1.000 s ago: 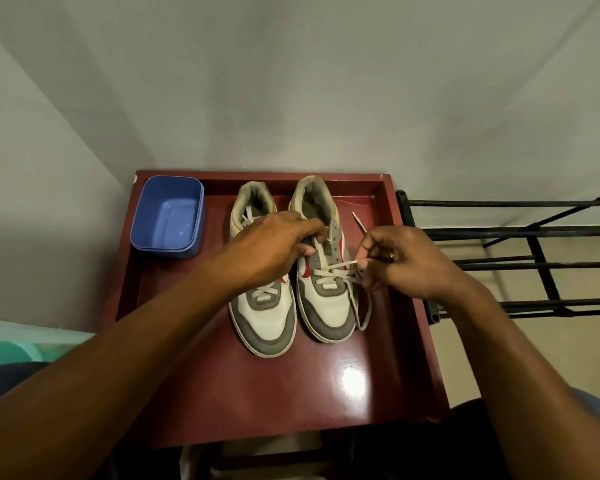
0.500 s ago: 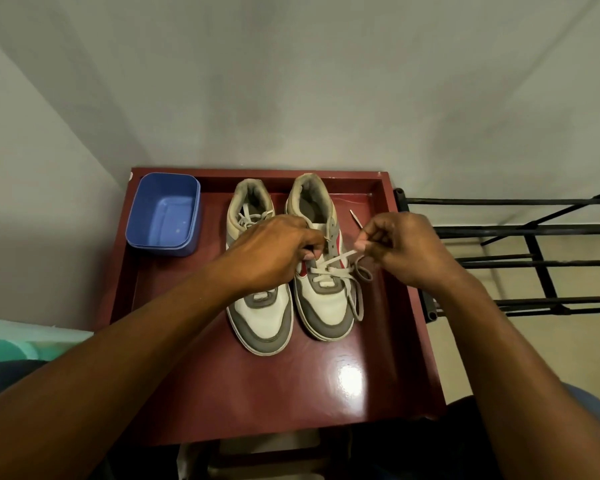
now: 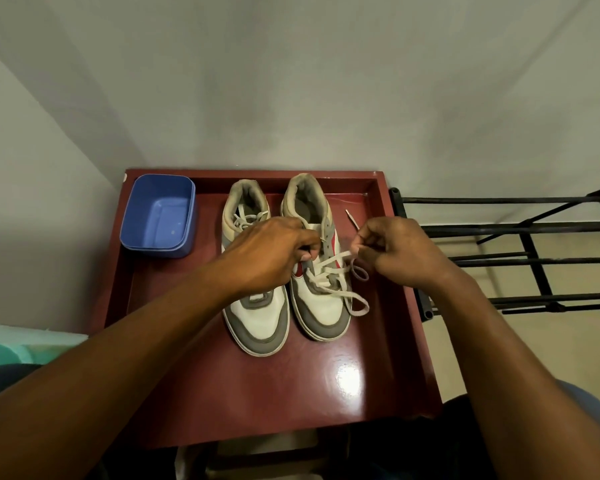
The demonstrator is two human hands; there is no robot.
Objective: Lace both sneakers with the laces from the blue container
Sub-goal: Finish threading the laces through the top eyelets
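Your right hand (image 3: 395, 252) pinches the flat white lace (image 3: 333, 270); pull it snug while your left hand (image 3: 271, 252) grips the half-laced grey-white sneaker (image 3: 321, 308).

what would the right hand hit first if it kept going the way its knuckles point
Probably the laced side of the red-striped sneaker, just ahead of the right hand, which pinches the lace. The left hand lies beyond. Height is unclear, so it might pass above the shoe.

Left hand (image 3: 267, 251) hides left sneaker's (image 3: 257, 317) midsection — rack (image 3: 534, 261) cut off right.
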